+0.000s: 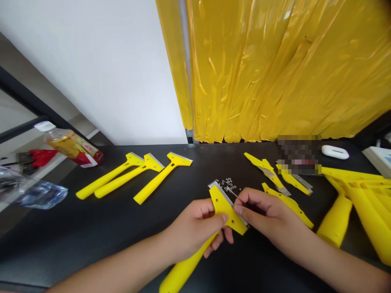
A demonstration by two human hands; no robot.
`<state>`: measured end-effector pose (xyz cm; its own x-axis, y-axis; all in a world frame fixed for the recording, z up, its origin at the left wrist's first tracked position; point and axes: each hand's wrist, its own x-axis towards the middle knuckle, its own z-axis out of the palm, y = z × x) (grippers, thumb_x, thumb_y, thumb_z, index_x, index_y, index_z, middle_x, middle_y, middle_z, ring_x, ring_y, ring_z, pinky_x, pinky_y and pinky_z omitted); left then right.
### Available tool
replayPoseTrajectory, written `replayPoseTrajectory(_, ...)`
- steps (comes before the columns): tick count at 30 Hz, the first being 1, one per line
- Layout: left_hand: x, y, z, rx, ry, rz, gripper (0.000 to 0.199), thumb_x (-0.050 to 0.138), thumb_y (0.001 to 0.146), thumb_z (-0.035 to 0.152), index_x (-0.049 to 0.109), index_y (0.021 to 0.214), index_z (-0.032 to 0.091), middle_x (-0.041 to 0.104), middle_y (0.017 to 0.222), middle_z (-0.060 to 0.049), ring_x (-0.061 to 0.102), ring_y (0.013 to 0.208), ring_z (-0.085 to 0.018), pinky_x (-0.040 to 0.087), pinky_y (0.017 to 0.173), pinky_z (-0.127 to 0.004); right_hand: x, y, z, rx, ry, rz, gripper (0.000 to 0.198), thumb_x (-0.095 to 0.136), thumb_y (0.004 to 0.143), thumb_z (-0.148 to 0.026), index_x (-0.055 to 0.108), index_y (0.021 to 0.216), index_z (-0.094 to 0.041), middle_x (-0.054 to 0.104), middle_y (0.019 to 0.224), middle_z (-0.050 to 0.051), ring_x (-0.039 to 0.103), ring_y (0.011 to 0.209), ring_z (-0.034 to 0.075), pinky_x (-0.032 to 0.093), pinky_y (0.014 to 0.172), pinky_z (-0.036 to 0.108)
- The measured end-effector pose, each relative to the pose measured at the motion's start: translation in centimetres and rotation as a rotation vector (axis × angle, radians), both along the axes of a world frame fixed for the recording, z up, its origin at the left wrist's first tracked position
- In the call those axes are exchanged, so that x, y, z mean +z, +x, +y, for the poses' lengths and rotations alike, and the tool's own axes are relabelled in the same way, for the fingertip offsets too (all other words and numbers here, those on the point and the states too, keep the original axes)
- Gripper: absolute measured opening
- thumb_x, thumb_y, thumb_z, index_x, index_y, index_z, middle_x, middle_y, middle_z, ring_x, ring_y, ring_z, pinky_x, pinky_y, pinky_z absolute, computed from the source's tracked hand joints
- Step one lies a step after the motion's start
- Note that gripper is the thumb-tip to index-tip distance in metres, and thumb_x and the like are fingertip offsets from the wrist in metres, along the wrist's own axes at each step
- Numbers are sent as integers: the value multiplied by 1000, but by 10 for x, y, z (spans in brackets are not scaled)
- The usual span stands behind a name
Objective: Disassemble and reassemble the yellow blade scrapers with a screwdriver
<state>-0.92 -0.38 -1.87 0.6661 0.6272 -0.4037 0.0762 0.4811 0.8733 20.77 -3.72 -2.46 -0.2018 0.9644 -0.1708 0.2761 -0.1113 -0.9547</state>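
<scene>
My left hand is closed round a yellow scraper, its thumb on the flat head and the handle running down toward me. A metal blade edge shows along the head's upper right side, and dark holes show in the head. Close beside that blade, my right hand pinches a thin metal rod between thumb and fingers. The rod's tip points to a loose heap of small screws and nuts on the black table. Whether the rod touches them I cannot tell.
Three yellow scrapers lie at left, near a drink bottle and clear plastic packaging. At right are yellow head plates, loose blades, several yellow handles and a white case. Yellow plastic sheeting hangs behind.
</scene>
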Motion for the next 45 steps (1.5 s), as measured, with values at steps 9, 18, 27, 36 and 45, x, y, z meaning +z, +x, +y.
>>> replayPoseTrajectory(9,1,-1,2,-6,1,30,25,69,93,41,63,90,17,72,72,-3,50,44,-6,42,37,-15,-1,3,-1,19,-7,-29,26,63,100,-46,65,84,-25,58,76,-3,49,73,15,39,67,29)
replayPoseTrajectory(18,-3,-2,2,3,-1,28,24,68,93,40,62,91,16,72,72,-3,50,44,-6,42,36,-14,0,3,-1,22,-22,-40,25,63,99,-44,64,83,-25,59,76,-4,51,73,15,39,66,28)
replayPoseTrajectory(27,-3,-3,2,-13,-7,42,25,69,92,40,62,91,16,71,71,-2,48,40,-5,40,36,-14,1,3,0,28,-37,-40,22,64,97,-41,65,83,-24,60,75,-4,52,71,14,39,66,28)
replayPoseTrajectory(36,-5,-3,2,-20,-1,27,20,67,93,35,62,90,16,71,70,-1,48,39,-5,38,35,-14,5,0,0,20,-32,-32,23,64,95,-42,66,82,-24,59,73,-4,51,69,14,39,64,28)
replayPoseTrajectory(45,-3,-3,1,-10,-13,39,23,70,93,37,63,87,17,71,70,-2,47,39,-5,38,36,-16,6,-1,0,14,-33,-25,22,65,95,-41,67,82,-24,61,75,-3,53,72,16,42,66,28)
